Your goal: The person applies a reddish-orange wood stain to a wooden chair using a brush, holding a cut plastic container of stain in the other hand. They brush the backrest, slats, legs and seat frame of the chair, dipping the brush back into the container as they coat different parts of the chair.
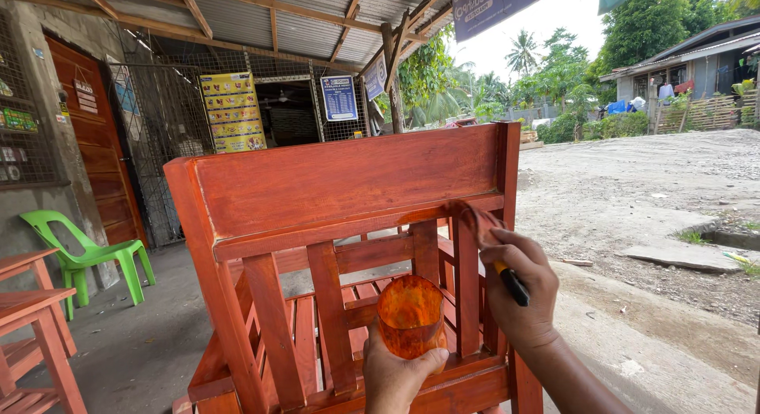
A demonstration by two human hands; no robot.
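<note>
A reddish-brown wooden bench (340, 176) with a slatted back stands right in front of me. My right hand (518, 291) grips a paintbrush (483, 228) with a black and yellow handle, and its stained bristles press against the lower edge of the bench's top rail. My left hand (400, 374) holds a cut plastic cup (410, 315) smeared with orange-brown stain, low in front of the back slats.
A green plastic chair (83, 252) stands at the left by a wall and a wooden door (99, 145). More stained wooden furniture (32, 327) sits at the far left edge. A concrete floor (150, 327) lies under the bench; a gravel road (649, 184) runs to the right.
</note>
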